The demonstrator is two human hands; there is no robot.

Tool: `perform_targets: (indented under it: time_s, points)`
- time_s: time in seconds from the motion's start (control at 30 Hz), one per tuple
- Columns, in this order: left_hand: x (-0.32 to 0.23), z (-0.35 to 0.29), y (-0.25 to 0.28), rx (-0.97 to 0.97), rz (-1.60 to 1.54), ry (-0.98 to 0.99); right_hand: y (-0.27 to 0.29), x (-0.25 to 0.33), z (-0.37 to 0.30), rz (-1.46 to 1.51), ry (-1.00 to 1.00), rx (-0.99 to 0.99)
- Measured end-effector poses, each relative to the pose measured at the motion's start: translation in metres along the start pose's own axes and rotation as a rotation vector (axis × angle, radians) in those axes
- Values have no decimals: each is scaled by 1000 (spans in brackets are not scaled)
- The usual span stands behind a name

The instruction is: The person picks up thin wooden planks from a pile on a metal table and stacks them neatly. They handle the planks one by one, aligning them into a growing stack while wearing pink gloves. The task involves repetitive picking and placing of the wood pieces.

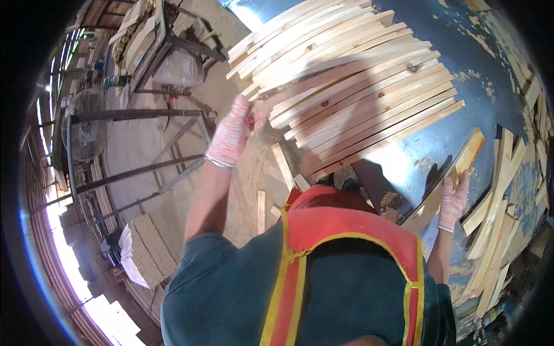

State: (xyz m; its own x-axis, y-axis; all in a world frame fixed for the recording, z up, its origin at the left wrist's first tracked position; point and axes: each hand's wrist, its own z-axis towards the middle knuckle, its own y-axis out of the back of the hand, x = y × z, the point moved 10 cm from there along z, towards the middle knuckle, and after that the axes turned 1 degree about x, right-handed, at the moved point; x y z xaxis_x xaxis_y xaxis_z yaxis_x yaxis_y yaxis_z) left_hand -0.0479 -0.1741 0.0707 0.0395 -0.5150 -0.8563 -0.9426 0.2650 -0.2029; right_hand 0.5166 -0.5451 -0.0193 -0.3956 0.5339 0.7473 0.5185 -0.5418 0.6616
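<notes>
Both my hands wear white gloves with a reddish tint. My left hand (235,131) is at the left ends of a row of pale wooden slats (369,104), its fingers curled around the near end of a shadowed wooden slat (311,86) that tilts across the row. Motion blurs that end somewhat. At the right, my right hand (454,203) grips the edge of a wooden board (468,151), which slants from beside my body toward the far right. Part of this board lies in shadow, and the fingers' far side is hidden.
The slats lie on a dark, shiny metal table (430,124) dusted with sawdust. Loose wooden strips (499,202) are piled at the right. A metal frame (138,114), a fan (89,124) and a wood block (151,251) stand at the left. Offcuts (283,164) lie below the slats.
</notes>
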Motion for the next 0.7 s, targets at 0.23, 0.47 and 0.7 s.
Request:
perform_targets:
  time_s: [0.23,0.47,0.7]
  points:
    - [-61,35,-147,325,-68,-365,-14,-23,-37,476,-40,-91]
    - [-267,27,-139,211,-553,-911,26,127,-87,178,-28,-132]
    - [-246,28,-232,408,-368,-545,35,298,-141,-211,428,-12]
